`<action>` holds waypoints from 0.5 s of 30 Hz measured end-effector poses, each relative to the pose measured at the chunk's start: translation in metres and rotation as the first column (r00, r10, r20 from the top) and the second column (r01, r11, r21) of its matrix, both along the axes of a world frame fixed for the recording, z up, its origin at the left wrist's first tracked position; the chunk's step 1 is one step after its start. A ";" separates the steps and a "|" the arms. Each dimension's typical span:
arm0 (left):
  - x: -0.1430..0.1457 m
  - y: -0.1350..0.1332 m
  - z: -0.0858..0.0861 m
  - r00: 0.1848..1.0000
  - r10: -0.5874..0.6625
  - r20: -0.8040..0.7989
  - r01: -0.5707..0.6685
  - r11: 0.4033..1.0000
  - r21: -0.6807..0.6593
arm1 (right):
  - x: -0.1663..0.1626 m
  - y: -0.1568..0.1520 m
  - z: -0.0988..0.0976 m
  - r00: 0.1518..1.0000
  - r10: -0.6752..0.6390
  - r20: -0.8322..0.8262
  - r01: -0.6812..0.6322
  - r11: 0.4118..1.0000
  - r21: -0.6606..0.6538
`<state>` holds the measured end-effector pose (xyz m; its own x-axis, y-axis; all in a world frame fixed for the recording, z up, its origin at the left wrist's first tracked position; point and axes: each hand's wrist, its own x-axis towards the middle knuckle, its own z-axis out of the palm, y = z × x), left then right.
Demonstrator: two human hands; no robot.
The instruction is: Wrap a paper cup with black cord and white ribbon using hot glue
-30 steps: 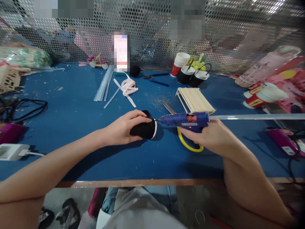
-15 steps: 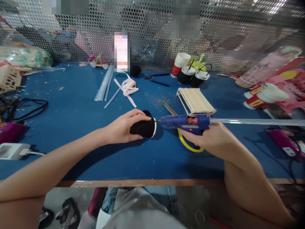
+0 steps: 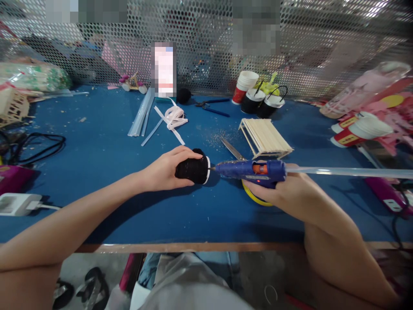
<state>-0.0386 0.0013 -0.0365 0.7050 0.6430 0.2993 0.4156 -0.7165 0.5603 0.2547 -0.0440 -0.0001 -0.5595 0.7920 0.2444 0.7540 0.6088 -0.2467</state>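
My left hand (image 3: 169, 169) grips a black-wrapped paper cup (image 3: 194, 169) lying on its side, its white rim facing right. In my right hand (image 3: 284, 189) is a blue glue gun (image 3: 251, 169) with a long clear glue stick (image 3: 348, 172) coming out of its back. The gun's nozzle meets the cup at the rim, or nearly so; I cannot tell if it touches. Under the gun lie scissors (image 3: 232, 149) with yellow handles, partly hidden by the gun and my hand.
Behind the hands are a small wooden stick frame (image 3: 266, 137), white ribbon (image 3: 174, 118), glue sticks (image 3: 141, 114) and pliers (image 3: 214, 107). Two black cups (image 3: 253, 101) with handles stand by stacked paper cups (image 3: 240, 88). A lit phone (image 3: 165, 71) leans on the mesh wall.
The glue gun's nozzle has moved down slightly along the cup's rim, with the gun's body lower too. My left hand has turned or shifted the cup a little to the left.
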 end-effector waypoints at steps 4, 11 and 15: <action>0.000 0.002 -0.002 1.000 0.027 -0.002 -0.027 1.000 -0.008 | -0.004 -0.001 0.002 1.000 0.009 -0.010 -0.009 1.000 0.025; 0.001 0.001 -0.001 0.992 0.119 -0.034 -0.121 0.990 -0.068 | -0.015 -0.003 0.016 0.986 0.137 0.092 -0.151 0.973 0.174; 0.002 0.000 0.001 0.988 0.148 -0.047 -0.152 0.985 -0.086 | -0.016 -0.002 0.016 0.992 0.125 0.029 -0.128 0.983 0.134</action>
